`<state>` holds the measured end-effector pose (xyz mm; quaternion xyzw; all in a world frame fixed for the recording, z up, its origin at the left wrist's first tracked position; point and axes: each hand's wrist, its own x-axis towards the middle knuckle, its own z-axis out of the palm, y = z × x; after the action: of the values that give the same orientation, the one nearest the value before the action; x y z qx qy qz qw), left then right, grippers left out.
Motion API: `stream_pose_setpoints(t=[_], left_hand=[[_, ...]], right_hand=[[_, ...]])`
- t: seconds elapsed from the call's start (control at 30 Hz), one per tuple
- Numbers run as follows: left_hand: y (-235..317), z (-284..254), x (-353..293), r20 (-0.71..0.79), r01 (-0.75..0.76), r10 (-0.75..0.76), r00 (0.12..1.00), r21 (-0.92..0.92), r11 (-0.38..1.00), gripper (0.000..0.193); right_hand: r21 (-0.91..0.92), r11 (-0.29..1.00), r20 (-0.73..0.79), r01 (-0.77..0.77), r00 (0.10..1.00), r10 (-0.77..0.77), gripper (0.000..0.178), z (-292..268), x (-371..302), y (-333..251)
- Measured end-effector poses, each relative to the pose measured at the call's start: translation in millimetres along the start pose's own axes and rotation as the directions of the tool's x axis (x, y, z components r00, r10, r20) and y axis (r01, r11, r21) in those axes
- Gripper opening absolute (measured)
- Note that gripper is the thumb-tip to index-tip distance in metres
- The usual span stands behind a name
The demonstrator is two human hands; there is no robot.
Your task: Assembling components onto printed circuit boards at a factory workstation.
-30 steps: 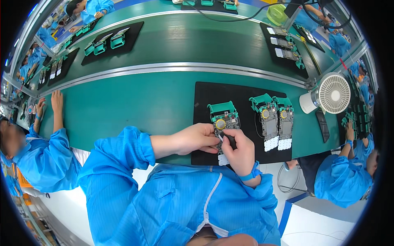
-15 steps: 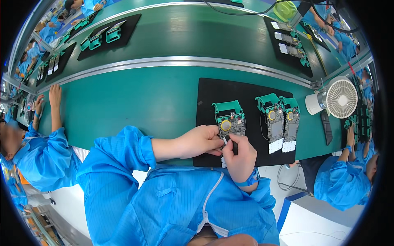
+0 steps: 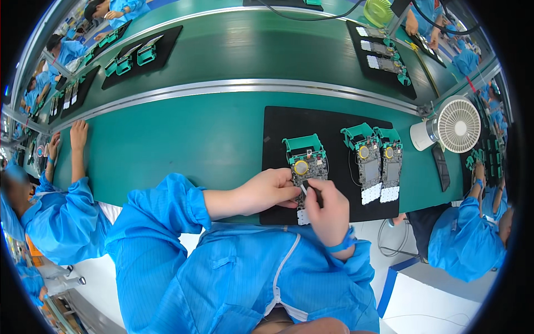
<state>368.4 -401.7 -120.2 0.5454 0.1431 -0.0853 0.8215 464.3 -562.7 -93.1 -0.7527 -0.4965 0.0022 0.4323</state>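
Three circuit boards with green brackets lie on the black mat [image 3: 275, 125], which rests on the green desk [image 3: 167, 139]; the circuit board [image 3: 311, 166] being worked on is the leftmost, near the mat's front edge and partly covered by the hands. Its face is grey and crowded with small parts. A round disc [image 3: 301, 167] with a yellow rim sits on its upper left, and a thin wire curves along its right edge. At its far end stands an open, boxy green bracket [image 3: 303, 145]; its near end is a white, patterned strip [image 3: 303, 217], only partly visible.

The board's long axis runs front to back, away from the person, with the bracket pointing to the far side of the desk and the white strip toward the person's body. The middle board [image 3: 369, 170] and the right board [image 3: 392, 171] point much the same way, side by side.

The left hand [image 3: 272, 192] has its fingers drawn together at the board's left edge; whether they grip it, I cannot tell. The right hand [image 3: 329, 209] pinches a small black object [image 3: 317, 195] over the board's lower half, below the disc.
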Motion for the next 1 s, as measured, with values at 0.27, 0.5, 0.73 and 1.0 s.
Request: stream_pose_setpoints(t=[0.27,0.5,0.73,1.0], left_hand=[[13,-4,0,0.052,0.044,-0.047,0.998,0.06,0.997,0.025],[11,-7,-1,0.072,0.048,-0.051,0.996,0.039,0.998,0.029],[14,3,-2,-0.011,0.043,-0.042,0.999,0.164,0.985,0.03],[7,4,2,-0.082,0.054,-0.033,0.996,0.266,0.962,0.027]], right_hand=[[-0.19,0.947,0.202,0.258,0.955,-0.22,0.027,-36,0,9],[-0.181,0.923,0.299,0.341,0.913,-0.278,0.03,-38,1,5],[-0.011,0.919,0.36,0.395,0.859,-0.365,0.03,-34,1,15],[-0.196,0.872,0.264,0.449,0.88,-0.394,0.028,-19,-25,14]])
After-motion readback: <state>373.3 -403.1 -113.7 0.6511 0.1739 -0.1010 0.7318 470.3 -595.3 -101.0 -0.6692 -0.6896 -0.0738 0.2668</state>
